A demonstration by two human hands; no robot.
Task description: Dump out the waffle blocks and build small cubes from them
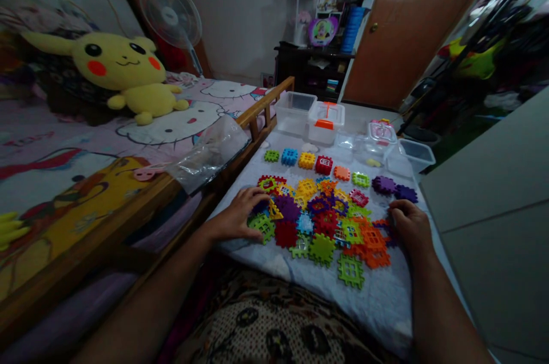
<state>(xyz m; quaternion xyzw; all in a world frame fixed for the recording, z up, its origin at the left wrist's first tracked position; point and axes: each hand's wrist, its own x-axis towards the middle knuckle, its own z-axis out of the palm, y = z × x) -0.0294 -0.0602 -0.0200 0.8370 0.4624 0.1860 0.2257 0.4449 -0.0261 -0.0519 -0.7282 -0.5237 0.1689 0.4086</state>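
Note:
My left hand (pixel 242 214) is at the left edge of a loose pile of plastic interlocking building pieces (pixel 305 223). Its thumb and fingers are apart around a green window piece (pixel 262 226) and some purple ones. My right hand (pixel 410 225) is at the pile's right side with its fingers curled together; whatever may be in them is hidden. Close to it lie a dark purple stack (pixel 405 193) and orange pieces (pixel 372 244). Behind the pile runs a row of colour-sorted stacks, including blue (pixel 289 156), yellow (pixel 307 160) and red (pixel 324 164).
Clear plastic boxes stand at the table's far end, one without a lid (pixel 295 102) and one with an orange-handled lid (pixel 326 130). A wooden bed rail (pixel 253 118) borders the left side. A white panel (pixel 493 209) rises on the right.

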